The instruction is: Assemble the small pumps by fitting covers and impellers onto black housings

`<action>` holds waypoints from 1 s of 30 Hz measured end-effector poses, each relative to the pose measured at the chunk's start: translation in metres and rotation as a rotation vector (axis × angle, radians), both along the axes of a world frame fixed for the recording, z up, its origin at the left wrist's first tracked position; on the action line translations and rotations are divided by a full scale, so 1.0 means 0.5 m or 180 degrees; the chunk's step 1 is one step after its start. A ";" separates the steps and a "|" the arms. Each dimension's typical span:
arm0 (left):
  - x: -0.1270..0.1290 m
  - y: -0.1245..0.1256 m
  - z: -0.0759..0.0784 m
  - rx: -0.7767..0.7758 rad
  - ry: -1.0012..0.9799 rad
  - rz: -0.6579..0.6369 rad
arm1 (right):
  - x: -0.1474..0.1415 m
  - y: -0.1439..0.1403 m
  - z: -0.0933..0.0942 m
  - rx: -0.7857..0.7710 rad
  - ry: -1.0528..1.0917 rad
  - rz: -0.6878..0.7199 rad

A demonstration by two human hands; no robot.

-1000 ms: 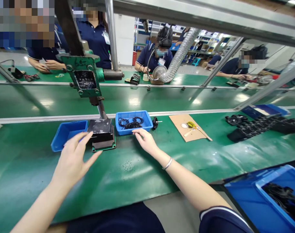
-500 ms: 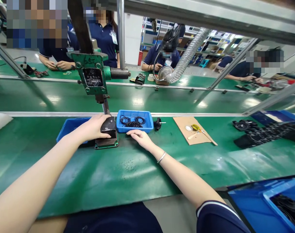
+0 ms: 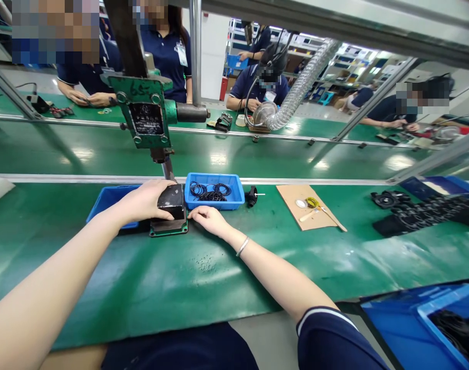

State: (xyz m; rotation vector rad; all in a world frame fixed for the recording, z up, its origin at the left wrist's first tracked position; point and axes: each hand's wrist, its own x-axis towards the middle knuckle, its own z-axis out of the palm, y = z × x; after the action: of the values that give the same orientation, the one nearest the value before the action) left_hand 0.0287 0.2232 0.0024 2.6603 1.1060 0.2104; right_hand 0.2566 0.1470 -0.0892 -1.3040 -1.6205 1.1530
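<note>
Green matting [image 3: 203, 267] covers the long work table, and a second green belt is seen behind a metal rail, where other people in dark blue shirts are sat at work.

From the head view, the left hand [image 3: 144, 201] is laid over the black block [image 3: 171, 201] of a small green press [image 3: 147, 115]. Its fingers [image 3: 163, 186] are curled over the top and left side of the block, so the block is gripped. The block is seated on a green base plate [image 3: 168, 228], which is found just under the fingertips.

The right hand [image 3: 209, 218] is rested on the matting, just right of the base plate. Its fingers [image 3: 198, 211] are loosely bent and pointed left, right by the plate's edge; whether the plate is touched cannot be told. Nothing is seen held in this hand. A thin bracelet [image 3: 242, 246] is worn on the wrist.

Just past the right fingertips, a blue tray [image 3: 236, 191] with black rubber rings [image 3: 211, 192] in it is placed. Another blue tray [image 3: 107, 198] is partly hidden behind the left wrist. Further right of the right hand, a small black part [image 3: 251, 196] is seen, then a brown card [image 3: 292, 192] with small tools on it, and well apart, a pile of black parts [image 3: 419, 210]. A blue bin [image 3: 396, 318] is seen low at the right corner.
</note>
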 end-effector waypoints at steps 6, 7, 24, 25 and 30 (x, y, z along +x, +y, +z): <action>-0.037 -0.039 -0.004 0.0560 -0.0214 0.0053 | 0.109 -0.123 0.057 -0.0929 0.0297 0.0824; -0.044 -0.056 0.000 0.0734 -0.0306 0.0092 | 0.138 -0.151 0.065 -0.1025 0.0361 0.0820; -0.122 -0.371 -0.182 0.0471 -0.1197 -0.0014 | 0.249 -0.149 0.017 -0.0754 0.1260 -0.1265; -0.131 -0.379 -0.195 0.0392 -0.1177 0.0058 | 0.256 -0.156 0.026 -0.0767 0.1281 -0.1260; -0.142 -0.392 -0.231 0.0321 -0.1086 0.0158 | 0.288 -0.165 0.021 -0.0347 0.1351 -0.1977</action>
State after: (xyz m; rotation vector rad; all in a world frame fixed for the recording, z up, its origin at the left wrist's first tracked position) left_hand -0.0421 0.0269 -0.1132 2.5516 1.0719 0.7170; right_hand 0.4005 0.0647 -0.0786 -1.3775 -0.7736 1.0350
